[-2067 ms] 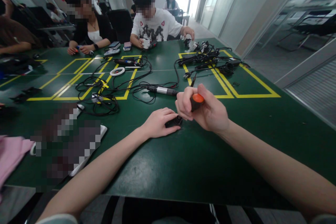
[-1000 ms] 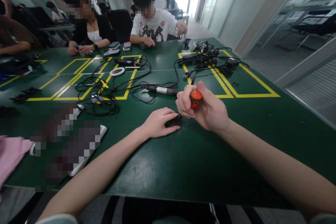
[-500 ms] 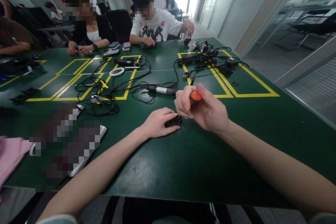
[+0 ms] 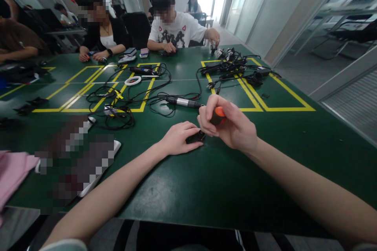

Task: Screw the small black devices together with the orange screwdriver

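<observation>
My left hand lies low on the green table, thumb and fingers closed around a small black part pressed to the tabletop. Most of that part is covered by the hand, so its exact kind does not show. Above and to the right, my right hand grips a screwdriver by its orange and black handle. The tool tilts down and left toward the black part; its tip is hard to make out where the two meet. Just beyond the hands lies a black and silver cylindrical tool with a cord.
Coiled black cables and a white ring lie left of centre. A heap of cords and adapters sits at the far right within yellow tape. Blurred white-edged devices lie at left. Across the table, people handle small parts.
The screwdriver handle has turned and tilted slightly in my right hand, the fingers shifting round it. My left hand keeps its hold on the black part. The view has shifted a little.
</observation>
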Tool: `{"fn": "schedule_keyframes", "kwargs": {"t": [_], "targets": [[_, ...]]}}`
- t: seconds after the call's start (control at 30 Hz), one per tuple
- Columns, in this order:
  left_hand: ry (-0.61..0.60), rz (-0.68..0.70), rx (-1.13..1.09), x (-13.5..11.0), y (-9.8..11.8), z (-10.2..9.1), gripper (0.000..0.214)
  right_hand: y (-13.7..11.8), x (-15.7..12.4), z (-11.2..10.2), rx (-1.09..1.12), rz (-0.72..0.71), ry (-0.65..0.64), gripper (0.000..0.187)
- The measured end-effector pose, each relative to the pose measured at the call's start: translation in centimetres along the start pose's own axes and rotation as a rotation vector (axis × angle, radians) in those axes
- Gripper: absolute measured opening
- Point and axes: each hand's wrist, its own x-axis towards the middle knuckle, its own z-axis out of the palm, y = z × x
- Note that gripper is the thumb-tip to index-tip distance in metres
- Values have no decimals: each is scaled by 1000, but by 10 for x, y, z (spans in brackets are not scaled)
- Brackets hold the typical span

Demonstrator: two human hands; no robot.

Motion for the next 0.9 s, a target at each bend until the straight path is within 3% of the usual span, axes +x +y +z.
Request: {"fn": "schedule_keyframes", "kwargs": {"t": [0.17, 0.43, 0.67, 0.9], "targets": [[-11, -4, -7, 0, 1, 0, 37, 0, 1, 4, -25, 57, 76, 60], [-9, 4, -9, 0, 0, 0, 36, -2, -2, 0, 33, 42, 22, 32], [-9, -1, -3, 0, 0, 0, 35, -2, 4, 3, -19, 45, 104, 54], [-14, -3, -5, 0, 1, -2, 36, -1, 1, 1, 59, 22, 47, 36]]}}
